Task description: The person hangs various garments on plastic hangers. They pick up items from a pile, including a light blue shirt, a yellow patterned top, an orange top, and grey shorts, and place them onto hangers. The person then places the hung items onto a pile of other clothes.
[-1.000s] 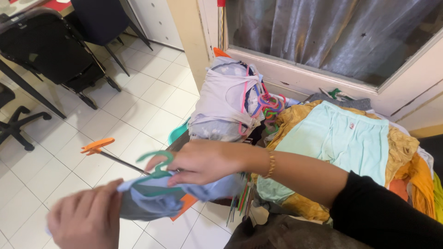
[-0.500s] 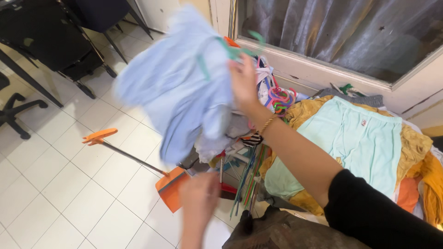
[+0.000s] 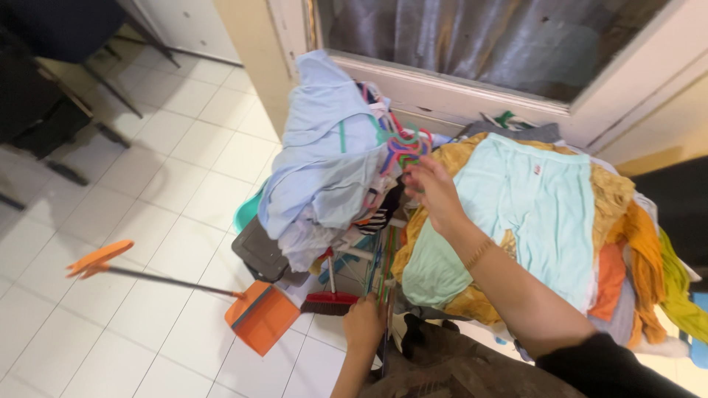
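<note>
Tiled floor, pale-blue hangered garment (image 3: 324, 162) atop pile.

A person's right hand (image 3: 435, 193) is bare, with a thin gold-coloured chain bracelet (image 3: 479, 253) circling the wrist and the forearm uncovered up to a black sleeve (image 3: 619, 368) pushed back near the elbow. The left hand (image 3: 365, 324) and its forearm, seen at the lower edge of the frame, carry no sleeve, ring or watch that shows.
</note>
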